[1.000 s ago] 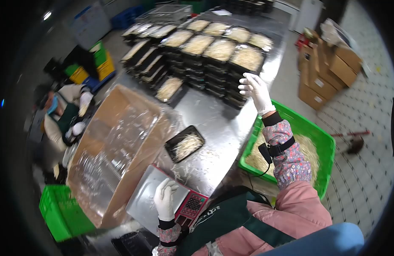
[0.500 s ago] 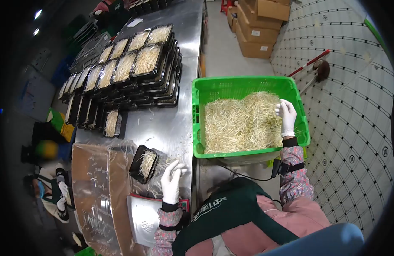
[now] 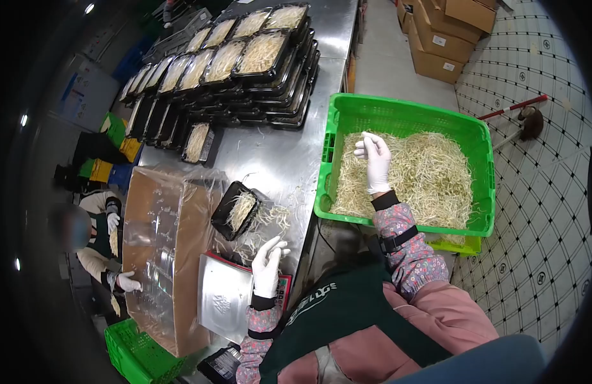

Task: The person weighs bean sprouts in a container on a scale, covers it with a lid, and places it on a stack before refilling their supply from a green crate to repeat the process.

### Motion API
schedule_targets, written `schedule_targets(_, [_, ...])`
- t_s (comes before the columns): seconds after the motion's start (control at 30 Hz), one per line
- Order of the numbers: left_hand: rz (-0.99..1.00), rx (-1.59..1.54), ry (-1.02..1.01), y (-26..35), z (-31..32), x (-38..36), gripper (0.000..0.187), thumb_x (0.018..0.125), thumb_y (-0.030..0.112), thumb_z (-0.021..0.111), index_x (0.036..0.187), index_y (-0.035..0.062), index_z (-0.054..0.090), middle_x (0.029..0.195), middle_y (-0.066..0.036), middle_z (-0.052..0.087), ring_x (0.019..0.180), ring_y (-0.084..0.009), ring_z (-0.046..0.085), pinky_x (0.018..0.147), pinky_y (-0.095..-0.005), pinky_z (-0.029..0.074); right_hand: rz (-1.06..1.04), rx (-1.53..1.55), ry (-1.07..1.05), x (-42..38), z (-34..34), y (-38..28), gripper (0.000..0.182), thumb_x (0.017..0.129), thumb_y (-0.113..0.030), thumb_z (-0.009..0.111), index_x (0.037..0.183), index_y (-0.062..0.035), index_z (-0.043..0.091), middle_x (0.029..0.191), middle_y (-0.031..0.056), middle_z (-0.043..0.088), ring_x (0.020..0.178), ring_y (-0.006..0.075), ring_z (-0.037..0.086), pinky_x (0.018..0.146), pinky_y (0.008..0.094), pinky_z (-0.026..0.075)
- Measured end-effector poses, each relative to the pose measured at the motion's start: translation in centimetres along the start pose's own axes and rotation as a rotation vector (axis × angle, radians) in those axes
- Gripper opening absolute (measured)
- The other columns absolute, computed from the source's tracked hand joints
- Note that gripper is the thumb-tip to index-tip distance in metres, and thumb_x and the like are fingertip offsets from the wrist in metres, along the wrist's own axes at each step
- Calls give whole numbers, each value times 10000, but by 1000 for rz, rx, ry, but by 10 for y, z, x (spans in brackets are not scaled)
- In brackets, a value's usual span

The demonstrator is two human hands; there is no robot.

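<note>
My left hand [image 3: 267, 265], in a white glove, is held just below a black plastic tray [image 3: 227, 224]. Its fingers are bent but apart, with nothing seen in them. Some bean sprouts [image 3: 243, 210] lie in the tray, which sits tilted in view beside loose sprouts [image 3: 270, 221] scattered on the metal table. Over the left part of a green crate [image 3: 408, 105] is my gloved right hand [image 3: 376, 165], its fingers curled inward. Whatever they may hold cannot be made out. A large heap of bean sprouts [image 3: 430, 173] fills the crate's bottom.
Filled black trays [image 3: 264, 54] stand stacked on the metal table [image 3: 257, 147]. A cardboard box [image 3: 190, 249] lined with clear plastic stands left, by a scale [image 3: 225, 297]. Across from it, a co-worker [image 3: 100, 224] reaches to the box. Cartons [image 3: 440, 41] and a broom [image 3: 529, 121] are beyond the crate.
My right hand has moved left across the crate, over the sprouts. The whole view has shifted, and the co-worker's hand has come to the cardboard box. My left hand stays near the tray.
</note>
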State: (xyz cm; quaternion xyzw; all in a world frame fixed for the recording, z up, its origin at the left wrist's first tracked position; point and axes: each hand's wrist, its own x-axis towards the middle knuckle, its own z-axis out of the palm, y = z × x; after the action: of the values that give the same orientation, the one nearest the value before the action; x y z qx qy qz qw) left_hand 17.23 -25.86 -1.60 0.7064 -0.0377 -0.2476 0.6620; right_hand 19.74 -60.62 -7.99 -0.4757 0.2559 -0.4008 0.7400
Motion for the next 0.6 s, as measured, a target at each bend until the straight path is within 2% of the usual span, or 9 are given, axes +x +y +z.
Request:
schedule_targets(0.23, [4,-42,137,-1,-43,-41,293,962,37,501,1248,-17,535,1085,-118,648,924,-152,635,845,-261,498,101,167,-96,-36,84,24,185,948,-168,567,1062,-36,629,810,42,652,631,99,605,582,220,489])
schedule_targets(0.33, [-12,-46,162,-4,-60,-53,302,963,44,504,1256,-23,528,1091,-122,646,931,-152,633,857,-266,498,125,166,-137,-55,101,36,184,947,-172,568,1053,-34,630,803,46,649,625,102,606,571,225,493])
schedule_targets(0.43, [-8,-65,159,-9,-71,-61,310,963,49,505,1263,-28,520,1110,-130,639,948,-159,630,870,-269,494,212,263,-71,-64,105,34,177,943,-178,574,1047,-45,628,799,42,640,608,109,602,556,227,499])
schedule_targets(0.53, [-41,-124,36,-13,-72,-60,336,945,19,515,1278,-26,505,1141,-143,626,1014,-196,623,919,-294,477,235,340,-53,-62,107,14,179,934,-185,586,1058,-61,618,810,31,626,623,123,598,582,252,504])
schedule_targets(0.6, [-9,2,-150,-12,-63,-56,356,925,-13,519,1281,-25,501,1179,-144,614,1086,-196,601,958,-301,456,290,489,-27,-59,111,-6,194,924,-196,596,1072,-71,606,816,22,609,658,135,590,625,292,508])
